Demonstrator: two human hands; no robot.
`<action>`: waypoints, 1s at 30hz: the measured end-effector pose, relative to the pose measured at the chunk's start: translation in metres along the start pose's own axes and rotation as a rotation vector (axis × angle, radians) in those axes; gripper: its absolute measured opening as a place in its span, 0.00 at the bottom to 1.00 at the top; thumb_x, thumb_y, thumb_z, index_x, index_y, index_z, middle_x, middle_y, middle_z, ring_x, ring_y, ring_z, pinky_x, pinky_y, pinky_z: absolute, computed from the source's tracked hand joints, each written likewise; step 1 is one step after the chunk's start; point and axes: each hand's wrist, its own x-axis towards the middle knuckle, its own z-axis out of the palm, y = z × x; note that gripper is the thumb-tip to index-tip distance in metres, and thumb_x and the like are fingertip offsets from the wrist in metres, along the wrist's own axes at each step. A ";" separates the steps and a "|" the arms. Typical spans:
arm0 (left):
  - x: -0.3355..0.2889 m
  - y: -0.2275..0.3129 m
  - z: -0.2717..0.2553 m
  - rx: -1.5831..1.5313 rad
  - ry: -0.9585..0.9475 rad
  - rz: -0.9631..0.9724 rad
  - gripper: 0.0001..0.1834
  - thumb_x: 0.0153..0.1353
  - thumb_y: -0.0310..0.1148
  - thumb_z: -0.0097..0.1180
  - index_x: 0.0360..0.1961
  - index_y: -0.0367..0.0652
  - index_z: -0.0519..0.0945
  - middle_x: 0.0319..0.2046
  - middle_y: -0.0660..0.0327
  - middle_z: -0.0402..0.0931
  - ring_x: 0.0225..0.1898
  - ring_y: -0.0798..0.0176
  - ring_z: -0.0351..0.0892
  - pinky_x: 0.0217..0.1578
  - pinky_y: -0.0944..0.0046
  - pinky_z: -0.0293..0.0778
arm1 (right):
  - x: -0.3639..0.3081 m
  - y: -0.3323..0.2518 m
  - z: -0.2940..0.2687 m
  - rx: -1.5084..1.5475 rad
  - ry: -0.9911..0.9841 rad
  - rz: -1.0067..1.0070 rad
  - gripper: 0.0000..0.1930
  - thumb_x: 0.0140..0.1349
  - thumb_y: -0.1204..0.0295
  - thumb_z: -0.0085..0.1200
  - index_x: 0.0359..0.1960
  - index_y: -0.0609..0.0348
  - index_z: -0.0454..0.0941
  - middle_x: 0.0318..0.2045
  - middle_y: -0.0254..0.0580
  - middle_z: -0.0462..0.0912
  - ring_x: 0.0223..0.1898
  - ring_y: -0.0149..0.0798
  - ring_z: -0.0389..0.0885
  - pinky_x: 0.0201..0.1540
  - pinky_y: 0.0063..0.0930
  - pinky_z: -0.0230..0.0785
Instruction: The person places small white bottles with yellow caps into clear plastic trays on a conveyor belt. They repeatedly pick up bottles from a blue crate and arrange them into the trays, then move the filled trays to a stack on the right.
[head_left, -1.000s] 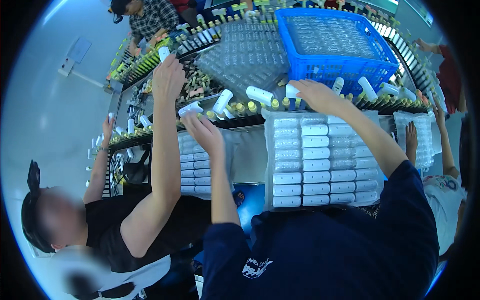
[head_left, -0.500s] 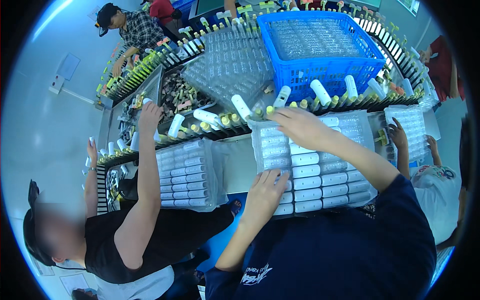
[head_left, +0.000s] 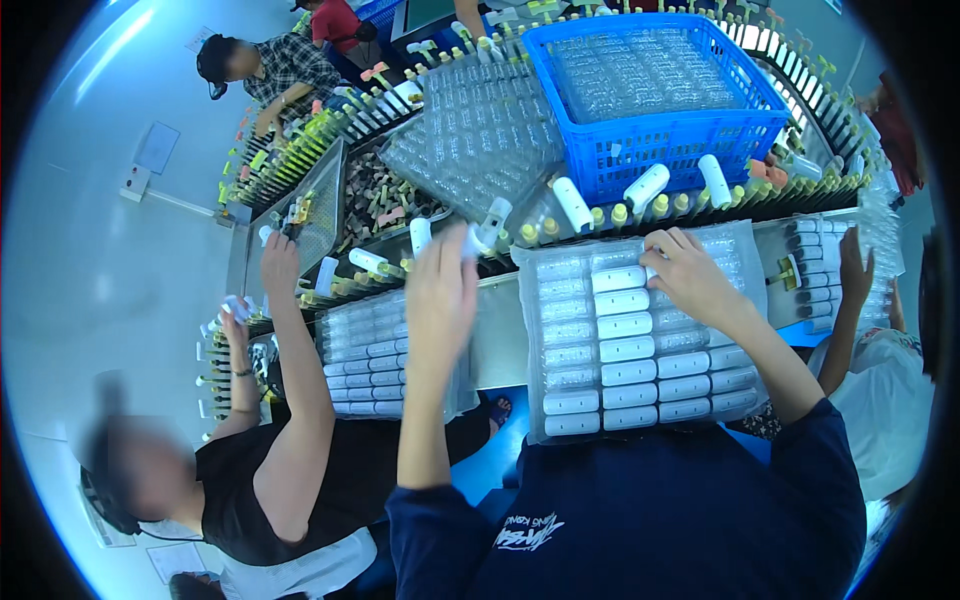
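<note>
Before me lies a clear plastic blister tray (head_left: 742,250), partly filled with rows of white oblong casings (head_left: 628,373). At the upper part of the tray, my right hand (head_left: 692,275) has its fingers curled closed round a white casing (head_left: 650,262), just above the top of a filled column. My left hand (head_left: 440,290) is raised at the line of pegs left of the tray, smeared by motion. A white piece shows at its fingertips; whether they grip it I cannot tell. Beside it another white casing (head_left: 494,219) sits tilted on a peg.
A blue crate (head_left: 670,140) of clear trays stands behind the peg conveyor (head_left: 640,215). More empty trays (head_left: 480,130) lie left of it, near a bin of small parts (head_left: 375,200). A co-worker at left reaches over another tray (head_left: 362,360); others work around.
My right hand has moved from the pegs to the tray's upper part. My left hand has left the tray and risen leftward to the pegs. The casings on the pegs have shifted.
</note>
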 end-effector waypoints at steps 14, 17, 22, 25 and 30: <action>0.024 -0.134 0.009 -0.180 -0.263 0.038 0.20 0.76 0.26 0.52 0.66 0.36 0.76 0.58 0.37 0.82 0.60 0.34 0.81 0.61 0.43 0.75 | -0.002 0.007 -0.009 0.159 -0.012 0.026 0.15 0.59 0.75 0.69 0.47 0.61 0.80 0.53 0.43 0.76 0.56 0.51 0.75 0.63 0.46 0.69; 0.016 -0.143 0.005 -0.120 -0.300 -0.285 0.19 0.77 0.30 0.52 0.65 0.35 0.76 0.50 0.36 0.85 0.53 0.31 0.84 0.54 0.43 0.78 | 0.000 0.007 -0.008 0.158 -0.019 0.035 0.15 0.59 0.75 0.70 0.46 0.61 0.81 0.52 0.42 0.77 0.56 0.48 0.76 0.64 0.45 0.69; 0.012 -0.170 -0.009 -0.169 0.067 -0.529 0.20 0.79 0.36 0.54 0.61 0.29 0.78 0.44 0.42 0.87 0.44 0.51 0.89 0.48 0.55 0.80 | 0.002 0.007 -0.008 0.171 -0.023 0.047 0.14 0.59 0.75 0.69 0.46 0.61 0.81 0.53 0.42 0.77 0.56 0.49 0.76 0.63 0.45 0.69; -0.004 -0.165 -0.020 0.033 0.257 -0.714 0.22 0.77 0.38 0.55 0.59 0.28 0.79 0.40 0.42 0.87 0.41 0.52 0.88 0.45 0.55 0.80 | -0.001 0.006 -0.008 0.180 -0.038 0.069 0.14 0.60 0.75 0.69 0.46 0.61 0.81 0.54 0.43 0.77 0.57 0.50 0.76 0.63 0.45 0.68; -0.033 -0.177 -0.023 0.091 0.320 -0.604 0.19 0.76 0.36 0.51 0.55 0.28 0.79 0.29 0.53 0.81 0.30 0.60 0.80 0.33 0.55 0.74 | 0.000 0.009 -0.003 0.153 -0.020 0.025 0.15 0.61 0.74 0.68 0.48 0.61 0.80 0.56 0.45 0.78 0.60 0.51 0.76 0.65 0.49 0.69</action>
